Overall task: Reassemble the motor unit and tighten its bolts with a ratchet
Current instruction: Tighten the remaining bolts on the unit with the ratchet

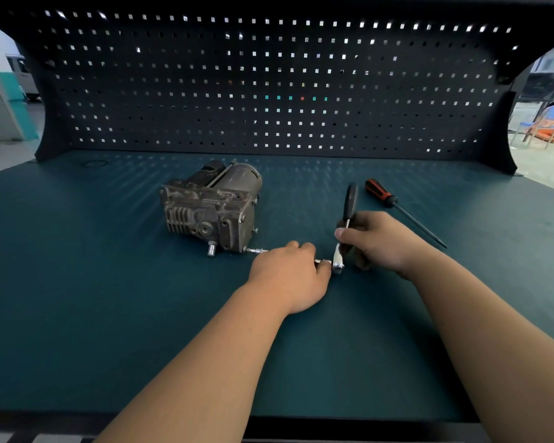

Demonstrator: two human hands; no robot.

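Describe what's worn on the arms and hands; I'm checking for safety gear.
Nothing is worn: the left hand and right hand are bare, with no gloves, rings, watch or bands visible. Both forearms are bare to the frame's edge, no sleeves showing.

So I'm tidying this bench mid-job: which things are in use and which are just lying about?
In use:
motor unit
ratchet, gripped by the right hand
extension bar reaching a bolt low on the unit, steadied by the left hand

Lying about:
screwdriver, untouched, right of the ratchet

Dark pegboard (269, 91) behind teal bench (77, 282), daylight through holes
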